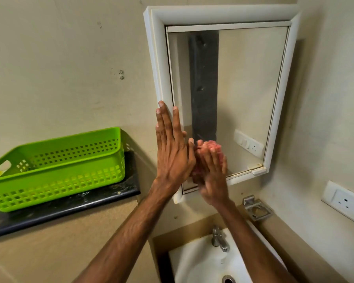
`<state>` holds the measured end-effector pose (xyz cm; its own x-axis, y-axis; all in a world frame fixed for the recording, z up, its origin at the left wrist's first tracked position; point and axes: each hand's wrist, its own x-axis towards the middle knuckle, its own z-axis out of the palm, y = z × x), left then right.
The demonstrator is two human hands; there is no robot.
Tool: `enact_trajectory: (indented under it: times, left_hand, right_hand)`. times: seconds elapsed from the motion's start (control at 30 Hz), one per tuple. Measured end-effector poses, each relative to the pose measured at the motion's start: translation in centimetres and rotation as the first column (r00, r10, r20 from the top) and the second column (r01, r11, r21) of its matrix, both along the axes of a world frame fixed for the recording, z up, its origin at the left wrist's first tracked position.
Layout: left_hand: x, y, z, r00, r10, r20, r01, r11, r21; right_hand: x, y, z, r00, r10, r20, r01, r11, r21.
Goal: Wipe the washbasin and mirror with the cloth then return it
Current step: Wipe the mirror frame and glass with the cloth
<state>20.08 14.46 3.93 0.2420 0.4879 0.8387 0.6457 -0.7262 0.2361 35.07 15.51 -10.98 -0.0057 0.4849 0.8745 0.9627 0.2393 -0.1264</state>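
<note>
Left hand (173, 156) flat, gripping nothing, braces the mirror (243, 88); right hand (211, 174) grasps the cloth (213, 145): overlap strokes into corners.

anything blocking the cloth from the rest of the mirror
Only the left hand, flat along the left frame edge of the mirror beside the cloth that the right hand grips low on the glass. The rest looks clear.

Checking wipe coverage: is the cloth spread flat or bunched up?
Bunched: the pink cloth is a wad gripped by the right hand against the mirror.
</note>
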Motion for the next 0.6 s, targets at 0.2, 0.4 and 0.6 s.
enact_trajectory:
  times: [0.2,0.4,0.6]
  left_hand:
    - [0.7,0.2,-0.1,0.998,-0.008,0.059,0.007,1.0,0.016]
    - [2.4,-1.3,-0.3,0.999,0.019,0.038,-0.018,1.0,-0.014]
    - [3.3,-0.8,-0.7,0.983,0.177,-0.05,-0.177,0.984,0.009]
  right_hand:
    - [6.3,0.7,1.3,0.829,-0.151,-0.538,0.209,0.977,0.048]
    - [1.5,0.8,0.9,0.828,-0.13,-0.545,0.158,0.987,0.005]
    - [1.5,0.5,-1.6,0.996,-0.033,-0.078,0.031,0.999,-0.033]
